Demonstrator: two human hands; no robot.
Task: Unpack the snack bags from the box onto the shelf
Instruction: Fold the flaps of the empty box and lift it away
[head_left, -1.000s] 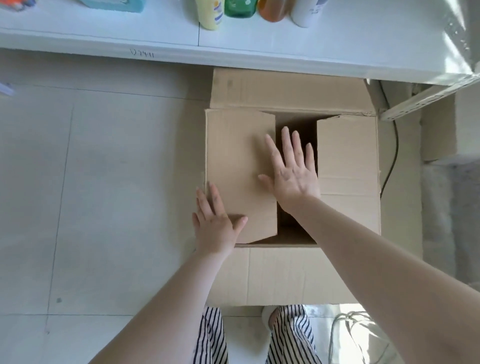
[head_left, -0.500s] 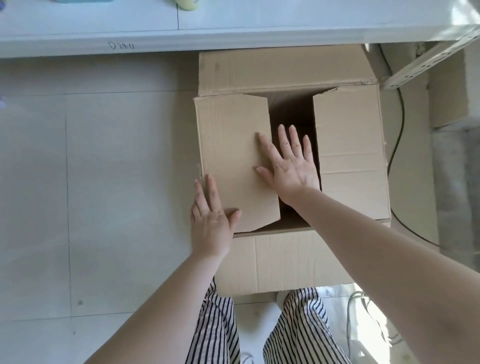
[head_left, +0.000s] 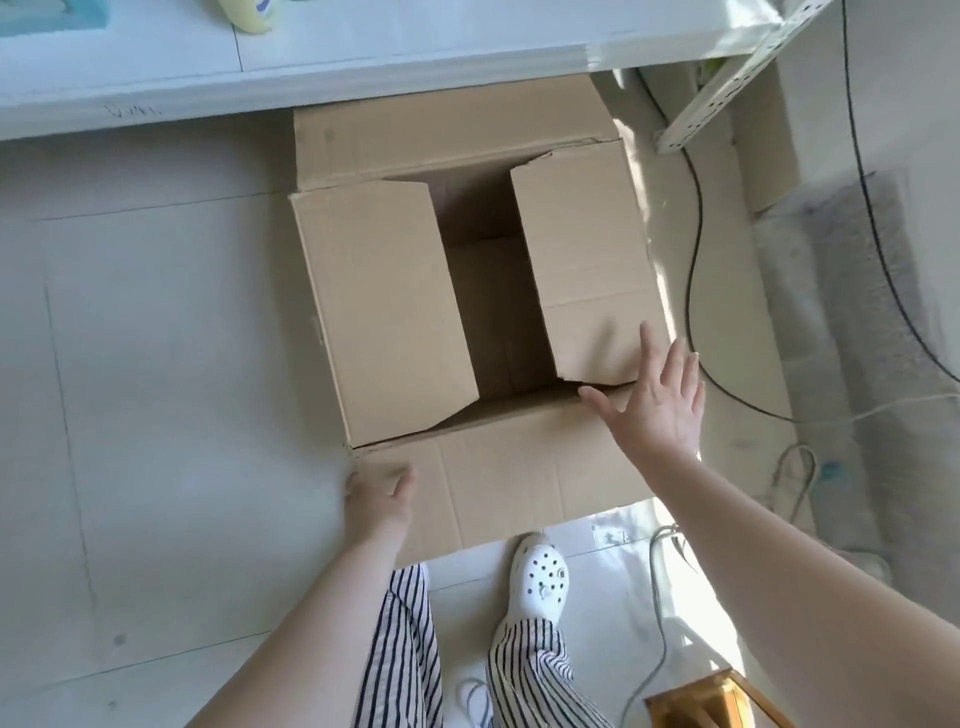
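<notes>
Neither hand grips anything: the right hand (head_left: 655, 402) is spread flat with straight fingers over the near corner of the right flap (head_left: 587, 265), and the left hand (head_left: 378, 496) lies with loosely bent fingers at the near left corner of the cardboard box (head_left: 493, 483), against its front flap. A second ago both hands were on the left flap (head_left: 382, 312), the right one at the gap in the middle; now they have moved back and apart, to the outer corners. I think this means the person is turning to the flaps themselves, because the two side flaps cover most of the opening. Through the dark gap between them I see only bare cardboard, no snack bags; they may be hidden under the flaps. The white shelf (head_left: 363, 57) stands just behind the box, with a yellow bottle (head_left: 247, 13) on it.
</notes>
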